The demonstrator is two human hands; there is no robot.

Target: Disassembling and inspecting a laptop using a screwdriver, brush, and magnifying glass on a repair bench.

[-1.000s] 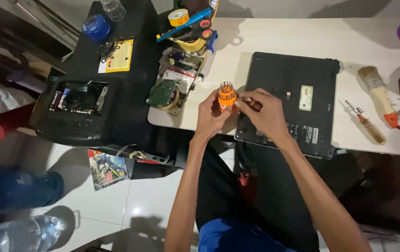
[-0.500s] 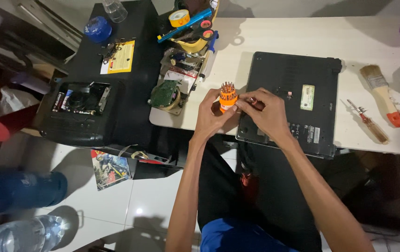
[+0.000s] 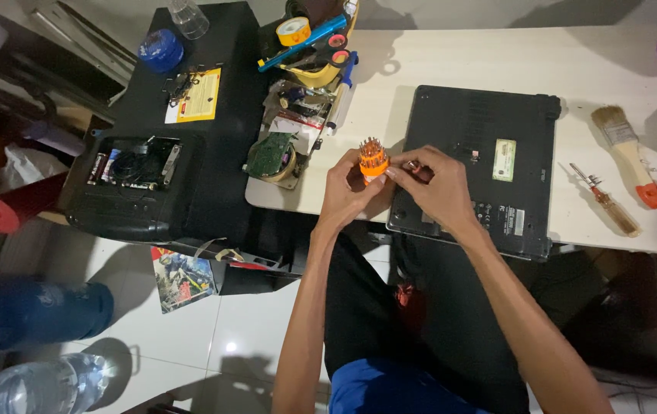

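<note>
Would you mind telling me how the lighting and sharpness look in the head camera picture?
Head view: the white table is brightly lit, with soft shadows beside the paintbrush; the floor below is dim, with a small glare spot on a tile; the hands and orange bit holder are fairly sharp; the water bottle at the corner looks blurred.

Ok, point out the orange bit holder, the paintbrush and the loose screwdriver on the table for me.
orange bit holder [image 3: 373, 159], head view, on its orange body, held in the left hand.
paintbrush [image 3: 627, 150], head view, on the pale wooden handle.
screwdriver [image 3: 620, 213], head view, on its amber handle.
</note>
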